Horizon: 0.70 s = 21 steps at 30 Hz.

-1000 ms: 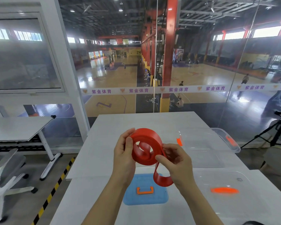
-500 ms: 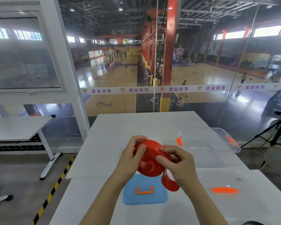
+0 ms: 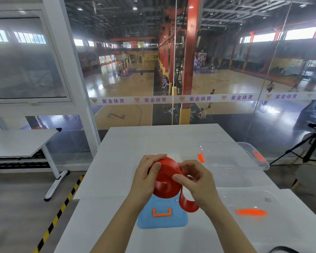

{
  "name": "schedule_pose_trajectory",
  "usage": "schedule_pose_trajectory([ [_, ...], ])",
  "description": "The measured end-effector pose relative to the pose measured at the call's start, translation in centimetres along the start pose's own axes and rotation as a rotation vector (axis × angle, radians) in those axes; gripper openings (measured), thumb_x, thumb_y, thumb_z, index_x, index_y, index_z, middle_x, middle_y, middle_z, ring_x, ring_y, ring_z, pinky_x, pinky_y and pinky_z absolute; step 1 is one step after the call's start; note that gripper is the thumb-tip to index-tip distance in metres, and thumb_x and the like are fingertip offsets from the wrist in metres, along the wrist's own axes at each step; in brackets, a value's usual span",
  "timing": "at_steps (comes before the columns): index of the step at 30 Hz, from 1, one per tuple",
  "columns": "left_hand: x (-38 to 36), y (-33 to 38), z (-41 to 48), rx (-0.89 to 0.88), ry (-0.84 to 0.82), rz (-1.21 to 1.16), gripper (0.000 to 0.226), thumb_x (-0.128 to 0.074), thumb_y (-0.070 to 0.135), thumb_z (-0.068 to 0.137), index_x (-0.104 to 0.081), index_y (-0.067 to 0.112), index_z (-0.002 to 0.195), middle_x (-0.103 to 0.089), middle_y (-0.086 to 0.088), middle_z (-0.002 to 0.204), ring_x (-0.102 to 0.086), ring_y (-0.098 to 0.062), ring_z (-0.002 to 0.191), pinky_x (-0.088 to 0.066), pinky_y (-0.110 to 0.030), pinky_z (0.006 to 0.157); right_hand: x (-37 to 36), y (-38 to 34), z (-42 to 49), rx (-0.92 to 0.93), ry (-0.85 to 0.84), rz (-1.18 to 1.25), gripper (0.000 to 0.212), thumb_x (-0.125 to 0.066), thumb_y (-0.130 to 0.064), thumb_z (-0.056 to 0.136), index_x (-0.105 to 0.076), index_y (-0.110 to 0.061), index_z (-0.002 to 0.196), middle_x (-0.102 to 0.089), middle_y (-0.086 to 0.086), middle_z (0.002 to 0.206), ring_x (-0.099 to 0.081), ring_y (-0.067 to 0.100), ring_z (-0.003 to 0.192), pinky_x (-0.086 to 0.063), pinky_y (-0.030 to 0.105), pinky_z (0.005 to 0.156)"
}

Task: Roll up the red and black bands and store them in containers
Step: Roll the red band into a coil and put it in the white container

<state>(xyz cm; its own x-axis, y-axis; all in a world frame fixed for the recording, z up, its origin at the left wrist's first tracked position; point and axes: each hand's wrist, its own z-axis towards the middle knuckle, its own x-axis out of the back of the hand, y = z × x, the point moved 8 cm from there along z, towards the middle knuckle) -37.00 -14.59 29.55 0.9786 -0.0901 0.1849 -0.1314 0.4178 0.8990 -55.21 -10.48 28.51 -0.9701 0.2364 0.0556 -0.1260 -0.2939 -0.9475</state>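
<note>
A red band (image 3: 166,181) is wound into a fairly tight roll that I hold above the white table (image 3: 117,161). My left hand (image 3: 146,177) grips the roll's left side, thumb on its face. My right hand (image 3: 197,181) pinches the roll's right edge, and a short loose tail of the band curls down below it. A clear container (image 3: 232,161) with orange clips stands at the back right. A blue lid (image 3: 162,216) with an orange handle lies flat under my hands. No black band shows, apart from a dark curve at the bottom right edge.
A clear lid (image 3: 252,212) with an orange handle lies on the table at the right. A glass wall stands just past the table's far edge. A tripod (image 3: 308,143) is on the floor at the right, and a second white table (image 3: 16,143) at the left.
The roll went from a loose open coil to a tight one. The hanging tail grew shorter, and both hands dropped slightly and closed in on the roll.
</note>
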Motion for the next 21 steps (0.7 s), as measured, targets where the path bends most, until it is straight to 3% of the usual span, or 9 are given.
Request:
schedule_pose_trajectory([
  [4,-0.1,-0.1,0.0,0.113,0.14,-0.112,0.034,-0.044,0.023,0.109,-0.069,0.046,0.115,-0.068,0.016,0.121,-0.061,0.0,0.115,-0.055,-0.026,0.096,0.8,0.7,0.1,-0.021,0.054,0.066,0.027,-0.086,0.0,0.081,-0.075,-0.018,0.098,-0.08,-0.002,0.101,-0.076,0.017,0.091,-0.062,0.027,0.082],
  [10,-0.7,0.1,0.4,0.206,0.339,-0.3,0.031,-0.041,0.029,0.11,-0.07,0.037,0.117,-0.072,0.015,0.115,-0.065,-0.013,0.116,-0.056,-0.029,0.095,1.9,1.1,0.6,-0.029,0.093,0.051,0.029,-0.088,-0.005,0.079,-0.074,-0.019,0.1,-0.078,0.001,0.095,-0.076,0.019,0.091,-0.061,0.029,0.085],
  [15,-1.9,0.0,0.5,0.21,0.37,-0.295,0.031,-0.041,0.031,0.109,-0.069,0.037,0.12,-0.072,0.014,0.118,-0.065,-0.014,0.117,-0.056,-0.03,0.096,3.2,1.6,1.0,-0.068,0.1,0.069,0.031,-0.089,-0.007,0.078,-0.073,-0.024,0.098,-0.079,-0.003,0.096,-0.076,0.018,0.093,-0.06,0.032,0.088],
  [21,-3.8,0.1,0.5,0.212,0.384,-0.294,0.032,-0.04,0.034,0.109,-0.07,0.04,0.119,-0.073,0.016,0.116,-0.067,-0.013,0.115,-0.057,-0.034,0.097,5.0,2.1,1.5,-0.045,0.102,0.061,0.031,-0.09,-0.012,0.078,-0.072,-0.027,0.099,-0.076,-0.007,0.097,-0.074,0.016,0.093,-0.06,0.027,0.081],
])
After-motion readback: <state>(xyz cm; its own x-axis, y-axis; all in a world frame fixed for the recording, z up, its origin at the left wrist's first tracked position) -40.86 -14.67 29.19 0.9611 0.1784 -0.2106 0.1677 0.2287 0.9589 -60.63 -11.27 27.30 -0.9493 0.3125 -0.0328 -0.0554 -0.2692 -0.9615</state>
